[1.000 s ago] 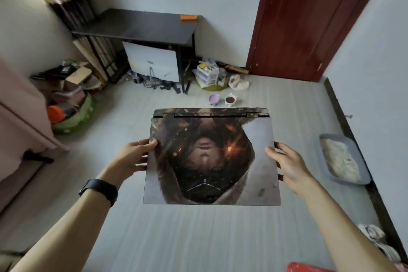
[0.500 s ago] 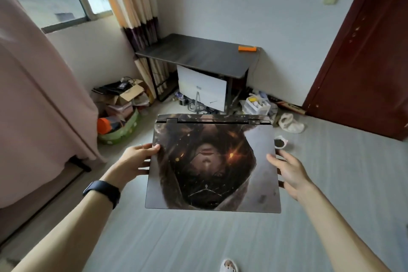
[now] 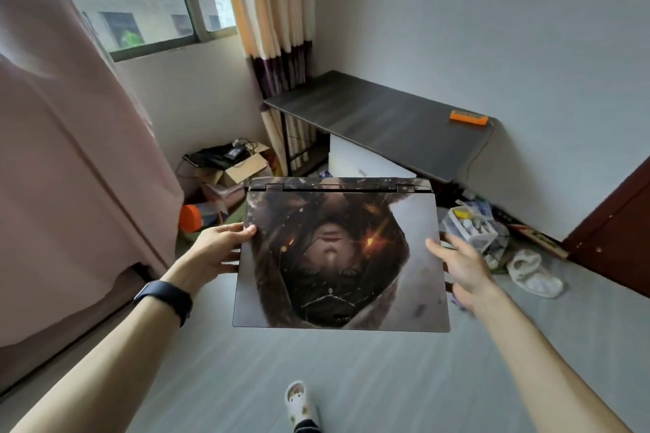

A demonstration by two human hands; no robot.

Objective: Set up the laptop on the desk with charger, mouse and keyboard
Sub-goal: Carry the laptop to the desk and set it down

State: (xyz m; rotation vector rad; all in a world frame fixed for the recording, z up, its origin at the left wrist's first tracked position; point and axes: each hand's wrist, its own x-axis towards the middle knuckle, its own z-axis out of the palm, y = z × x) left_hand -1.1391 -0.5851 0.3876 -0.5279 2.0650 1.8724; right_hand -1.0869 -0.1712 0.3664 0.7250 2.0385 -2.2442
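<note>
Now | left grip (image 3: 214, 251) and right grip (image 3: 464, 267) clasp laptop (image 3: 341, 257) sides | fingers hidden underneath

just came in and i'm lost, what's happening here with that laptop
A person holds a closed laptop flat in front of them, the left hand gripping its left edge and the right hand its right edge. The dark desk stands ahead by the wall, with an orange object at its far corner. The laptop is not yet on it.
</note>
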